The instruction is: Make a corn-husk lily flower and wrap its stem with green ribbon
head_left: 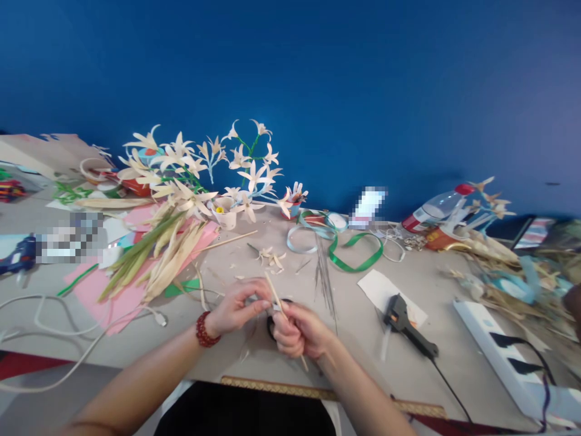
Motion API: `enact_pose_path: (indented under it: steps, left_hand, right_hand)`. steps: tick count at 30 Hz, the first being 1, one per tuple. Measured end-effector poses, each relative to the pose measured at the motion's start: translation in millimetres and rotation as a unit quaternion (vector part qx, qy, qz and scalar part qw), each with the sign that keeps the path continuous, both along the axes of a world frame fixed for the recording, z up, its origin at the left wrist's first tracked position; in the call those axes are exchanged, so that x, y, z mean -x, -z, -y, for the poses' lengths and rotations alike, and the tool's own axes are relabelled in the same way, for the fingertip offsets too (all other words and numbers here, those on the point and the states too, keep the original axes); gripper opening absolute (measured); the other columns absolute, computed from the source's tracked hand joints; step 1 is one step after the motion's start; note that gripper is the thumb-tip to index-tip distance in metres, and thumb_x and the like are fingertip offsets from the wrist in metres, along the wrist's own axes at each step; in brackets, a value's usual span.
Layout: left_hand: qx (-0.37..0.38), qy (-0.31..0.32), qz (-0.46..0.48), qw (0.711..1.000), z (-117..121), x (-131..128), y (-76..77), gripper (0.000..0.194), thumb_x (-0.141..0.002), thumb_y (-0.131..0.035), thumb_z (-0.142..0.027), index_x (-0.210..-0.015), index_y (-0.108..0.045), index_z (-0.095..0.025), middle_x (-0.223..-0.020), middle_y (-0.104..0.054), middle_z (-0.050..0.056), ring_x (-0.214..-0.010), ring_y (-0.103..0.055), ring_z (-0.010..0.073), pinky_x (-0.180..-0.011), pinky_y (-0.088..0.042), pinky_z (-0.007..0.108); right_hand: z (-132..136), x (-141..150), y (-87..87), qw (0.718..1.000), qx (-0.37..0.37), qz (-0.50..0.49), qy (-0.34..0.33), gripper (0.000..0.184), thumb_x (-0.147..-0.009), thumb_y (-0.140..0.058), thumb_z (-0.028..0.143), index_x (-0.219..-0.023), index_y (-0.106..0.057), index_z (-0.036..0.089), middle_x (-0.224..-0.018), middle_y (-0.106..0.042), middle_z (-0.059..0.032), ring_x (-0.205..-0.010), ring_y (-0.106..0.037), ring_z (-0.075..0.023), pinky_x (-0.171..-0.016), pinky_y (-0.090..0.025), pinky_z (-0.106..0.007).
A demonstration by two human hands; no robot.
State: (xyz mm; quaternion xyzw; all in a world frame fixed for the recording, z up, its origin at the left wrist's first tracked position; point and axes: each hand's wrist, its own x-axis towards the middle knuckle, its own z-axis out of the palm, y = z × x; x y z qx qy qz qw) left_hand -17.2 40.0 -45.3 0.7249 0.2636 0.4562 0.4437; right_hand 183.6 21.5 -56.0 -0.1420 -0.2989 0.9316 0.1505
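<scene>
My right hand (pixel 297 330) is wrapped round a thin pale wooden stick (pixel 274 290), which slants up and to the left out of the fist. Its lower end shows below the fingers. My left hand (pixel 240 306), with a red bead bracelet at the wrist, is closed in a pinch beside the stick; what the fingertips hold is too small to make out. A black ring-shaped thing (pixel 271 327) lies partly hidden behind my hands. Just beyond them on the table lies a small pale flower (pixel 271 257) with a dark stem.
Pale flowers (pixel 181 154) on green stems stand at the back left. Corn husks (pixel 175 260) lie on pink paper (pixel 86 290). Green ribbon (pixel 356 266) and thin wires (pixel 323 278) lie ahead. To the right are a glue gun (pixel 411 327), a power strip (pixel 492 357) and a bottle (pixel 433 209).
</scene>
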Motion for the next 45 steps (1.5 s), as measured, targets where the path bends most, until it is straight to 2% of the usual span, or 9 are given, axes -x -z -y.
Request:
enact_pose_path:
  steps: [3, 7, 15, 22, 26, 29, 33, 40, 45]
  left_hand:
    - [0.049, -0.051, 0.03, 0.997, -4.8, 1.3, 3.9, 0.02, -0.091, -0.055, -0.03, -0.078, -0.059, -0.017, -0.074, -0.058, 0.004, -0.073, -0.055, 0.0162, -0.07, -0.045, 0.03]
    - [0.076, -0.082, 0.086, 0.99, -5.5, -1.3, 7.8, 0.018, -0.091, -0.055, -0.029, -0.077, -0.056, -0.017, -0.072, -0.056, 0.002, -0.072, -0.055, 0.0156, -0.069, -0.045, 0.029]
    - [0.004, -0.092, -0.019, 0.996, 4.1, -5.0, 12.7, 0.015, -0.09, -0.056, -0.028, -0.083, -0.063, -0.017, -0.08, -0.065, 0.007, -0.077, -0.059, 0.0181, -0.074, -0.047, 0.032]
    - [-0.013, -0.033, -0.015, 0.999, 2.5, -0.4, 6.8, 0.013, -0.09, -0.056, -0.026, -0.083, -0.064, -0.017, -0.08, -0.066, 0.007, -0.077, -0.061, 0.0183, -0.073, -0.048, 0.032]
    - [-0.023, -0.002, 0.002, 1.0, -0.4, 1.8, 4.0, 0.009, -0.089, -0.057, -0.021, -0.087, -0.065, -0.017, -0.08, -0.066, 0.007, -0.077, -0.061, 0.0177, -0.074, -0.048, 0.032]
    - [0.006, -0.016, 0.019, 1.0, -5.1, 3.7, 4.4, 0.012, -0.09, -0.056, -0.023, -0.081, -0.062, -0.017, -0.076, -0.062, 0.005, -0.074, -0.058, 0.0166, -0.072, -0.047, 0.031]
    - [0.06, -0.047, 0.06, 0.995, -8.3, 2.0, 5.8, 0.017, -0.091, -0.055, -0.026, -0.077, -0.057, -0.017, -0.071, -0.057, 0.002, -0.071, -0.056, 0.0156, -0.069, -0.045, 0.03]
    - [0.013, -0.064, -0.018, 0.998, -1.2, -2.5, 8.5, 0.014, -0.09, -0.057, -0.025, -0.08, -0.062, -0.016, -0.077, -0.064, 0.004, -0.074, -0.059, 0.0157, -0.071, -0.046, 0.028]
    - [-0.012, -0.057, -0.034, 0.998, 1.0, 0.0, 6.9, 0.011, -0.089, -0.057, -0.022, -0.084, -0.064, -0.016, -0.08, -0.065, 0.005, -0.077, -0.06, 0.0169, -0.073, -0.047, 0.029]
  right_hand:
    - [-1.3, -17.7, 3.1, 0.997, -0.067, -0.002, 0.034, 0.065, -0.079, -0.045, 0.078, -0.044, -0.029, 0.024, -0.033, -0.019, 0.0109, -0.027, -0.014, -0.0034, -0.03, -0.015, -0.019]
    - [-10.1, -20.9, -6.9, 0.936, -0.201, 0.148, 0.249, 0.06, -0.085, -0.046, 0.071, -0.051, -0.04, 0.022, -0.043, -0.026, 0.009, -0.036, -0.018, -0.0058, -0.037, -0.016, -0.021]
    - [-4.8, 17.9, -6.3, 0.788, -0.462, 0.294, 0.281, 0.05, -0.095, -0.043, 0.053, -0.06, -0.047, 0.019, -0.058, -0.043, 0.0018, -0.058, -0.039, -0.0131, -0.058, -0.03, -0.026]
    - [-1.9, 16.0, -2.8, 0.956, -0.176, 0.161, 0.17, 0.054, -0.088, -0.051, 0.062, -0.055, -0.038, 0.021, -0.046, -0.028, 0.0089, -0.04, -0.02, -0.0061, -0.04, -0.013, -0.022]
    - [-0.4, 4.8, -3.7, 0.995, -0.053, 0.051, 0.072, 0.051, -0.09, -0.051, 0.056, -0.056, -0.038, 0.021, -0.044, -0.026, 0.0105, -0.035, -0.014, -0.0041, -0.035, -0.008, -0.019]
    - [-1.5, -14.3, -3.9, 0.997, -0.053, -0.022, 0.055, 0.058, -0.088, -0.049, 0.062, -0.05, -0.033, 0.022, -0.039, -0.021, 0.0111, -0.031, -0.012, -0.0035, -0.033, -0.011, -0.018]
    - [-9.9, -25.1, -9.6, 0.969, -0.141, 0.041, 0.197, 0.06, -0.086, -0.047, 0.067, -0.049, -0.034, 0.022, -0.041, -0.022, 0.0101, -0.034, -0.014, -0.0046, -0.036, -0.012, -0.02]
    - [-8.9, 14.6, -8.1, 0.811, -0.43, 0.285, 0.275, 0.052, -0.09, -0.048, 0.061, -0.06, -0.047, 0.019, -0.058, -0.043, 0.0027, -0.057, -0.039, -0.0114, -0.055, -0.03, -0.024]
    - [-4.0, 18.8, -1.6, 0.882, -0.326, 0.248, 0.233, 0.055, -0.093, -0.042, 0.06, -0.054, -0.039, 0.02, -0.049, -0.034, 0.0057, -0.046, -0.029, -0.0086, -0.045, -0.023, -0.023]
